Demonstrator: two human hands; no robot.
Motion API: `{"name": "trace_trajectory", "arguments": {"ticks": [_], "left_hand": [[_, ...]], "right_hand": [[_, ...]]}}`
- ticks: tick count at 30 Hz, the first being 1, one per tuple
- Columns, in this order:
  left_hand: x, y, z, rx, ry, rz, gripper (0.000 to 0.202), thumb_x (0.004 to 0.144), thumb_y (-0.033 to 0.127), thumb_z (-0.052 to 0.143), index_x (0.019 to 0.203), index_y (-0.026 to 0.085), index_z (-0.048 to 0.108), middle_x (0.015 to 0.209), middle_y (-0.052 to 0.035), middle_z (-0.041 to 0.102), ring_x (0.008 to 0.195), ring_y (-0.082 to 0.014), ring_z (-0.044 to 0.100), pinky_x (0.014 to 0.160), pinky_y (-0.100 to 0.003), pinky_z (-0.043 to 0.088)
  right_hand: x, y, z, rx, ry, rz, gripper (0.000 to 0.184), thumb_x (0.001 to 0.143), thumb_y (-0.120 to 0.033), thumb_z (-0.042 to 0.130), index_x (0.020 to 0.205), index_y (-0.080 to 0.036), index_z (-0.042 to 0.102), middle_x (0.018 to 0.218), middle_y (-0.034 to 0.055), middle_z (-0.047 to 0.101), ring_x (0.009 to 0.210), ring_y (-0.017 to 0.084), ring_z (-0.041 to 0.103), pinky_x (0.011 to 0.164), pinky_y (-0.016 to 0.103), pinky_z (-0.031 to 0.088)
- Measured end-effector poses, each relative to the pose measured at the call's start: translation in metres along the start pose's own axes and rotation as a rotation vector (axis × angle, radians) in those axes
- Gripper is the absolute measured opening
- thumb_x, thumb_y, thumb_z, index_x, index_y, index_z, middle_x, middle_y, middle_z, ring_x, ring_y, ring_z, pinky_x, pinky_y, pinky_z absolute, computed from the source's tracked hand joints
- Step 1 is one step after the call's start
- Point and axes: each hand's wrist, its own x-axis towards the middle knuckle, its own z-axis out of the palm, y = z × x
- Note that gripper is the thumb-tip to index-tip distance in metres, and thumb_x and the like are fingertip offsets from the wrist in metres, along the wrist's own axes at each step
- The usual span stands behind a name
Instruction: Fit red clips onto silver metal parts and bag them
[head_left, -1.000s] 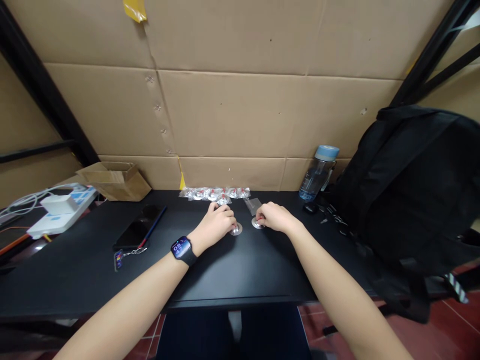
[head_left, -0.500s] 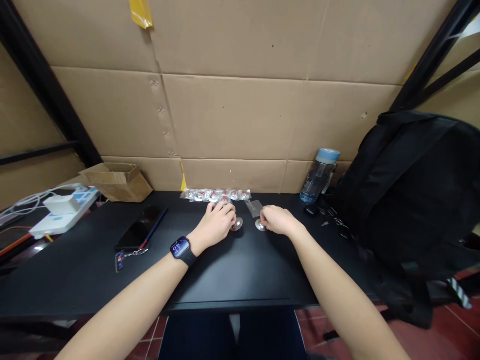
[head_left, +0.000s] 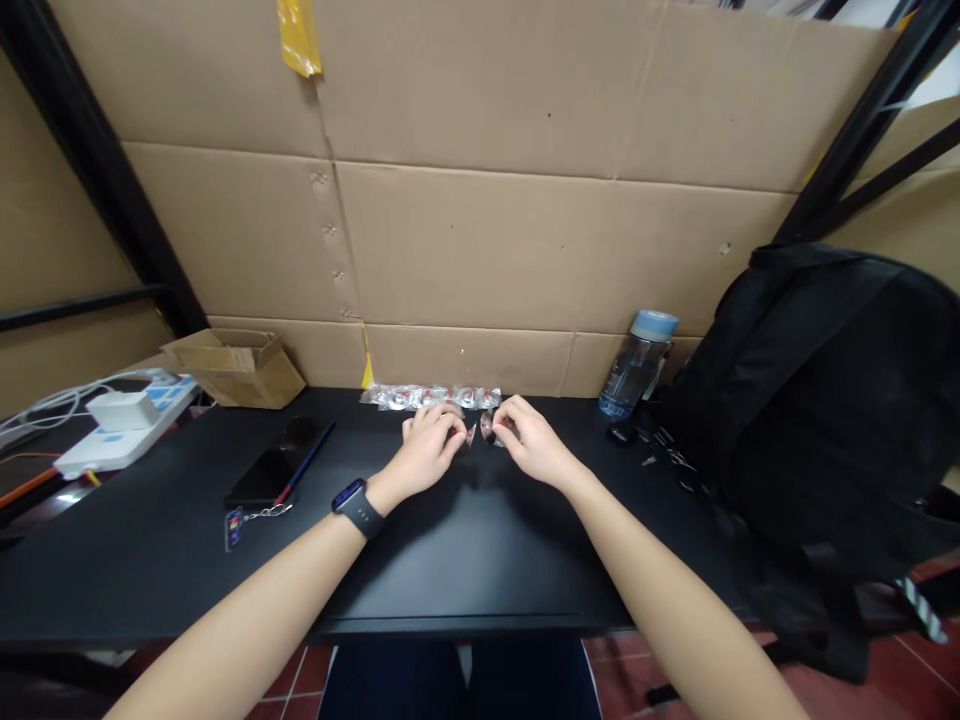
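Note:
Just above the black table, my left hand [head_left: 429, 446] pinches a small shiny silver disc [head_left: 471, 436] by its edge, thumb and fingers closed. Facing it across a narrow gap, a second silver disc [head_left: 487, 428] is gripped in my right hand [head_left: 534, 442]. Both discs are tilted up on edge, and their exact kind is too small to make out. Behind my hands lies a row of clear plastic packets [head_left: 431, 397] with silvery round things and red spots inside. A dark smartwatch [head_left: 358, 505] is on my left wrist.
A phone [head_left: 279, 465] with a keychain [head_left: 235, 528], an open cardboard box [head_left: 244, 370] and a power strip [head_left: 135, 435] lie left. On the right are a water bottle [head_left: 637, 365], keys [head_left: 675, 455] and a black backpack [head_left: 832, 400]. A cardboard wall [head_left: 465, 250] closes the back.
Both discs have been lifted off the table and turned up on edge. My right hand has moved left, bringing its disc close to the left one. The view has tilted slightly upward.

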Motion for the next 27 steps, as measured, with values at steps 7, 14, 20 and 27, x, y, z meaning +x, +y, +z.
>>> {"name": "trace_trajectory", "arguments": {"ticks": [7,14,20,27], "left_hand": [[0.003,0.003,-0.006,-0.24,0.077,-0.007,0.019,0.101,0.039,0.046,0.099,0.025,0.059,0.124,-0.0051,0.058,0.121,-0.0236,0.05,0.105,-0.044,0.037],[0.0,0.012,-0.006,-0.222,0.076,0.013,0.019,0.102,0.039,0.047,0.096,0.025,0.058,0.121,-0.0041,0.059,0.12,-0.0237,0.05,0.104,-0.043,0.037],[-0.001,0.013,-0.005,-0.183,0.074,0.008,0.02,0.102,0.039,0.045,0.097,0.025,0.058,0.12,-0.0042,0.059,0.12,-0.0246,0.05,0.099,-0.042,0.038],[0.0,0.014,-0.006,-0.2,0.096,0.027,0.017,0.102,0.036,0.047,0.094,0.024,0.057,0.116,-0.0027,0.06,0.117,-0.0219,0.052,0.101,-0.04,0.037]], "right_hand": [[0.001,-0.018,0.005,0.209,0.102,-0.027,0.013,0.099,-0.024,0.051,0.089,-0.021,0.059,0.099,0.0059,0.057,0.091,0.018,0.057,0.074,0.028,0.046],[0.0,-0.02,0.019,0.262,0.117,-0.014,0.013,0.098,-0.03,0.055,0.09,-0.021,0.061,0.098,0.0059,0.059,0.088,0.018,0.06,0.074,0.03,0.05],[-0.001,-0.017,0.023,0.54,0.079,0.13,0.018,0.094,-0.036,0.061,0.089,-0.019,0.064,0.112,0.0078,0.063,0.081,0.015,0.067,0.075,0.03,0.057],[0.0,-0.02,0.025,0.757,0.062,0.285,0.035,0.085,-0.038,0.07,0.116,-0.022,0.066,0.112,0.0079,0.07,0.084,0.021,0.075,0.073,0.033,0.061]]}}
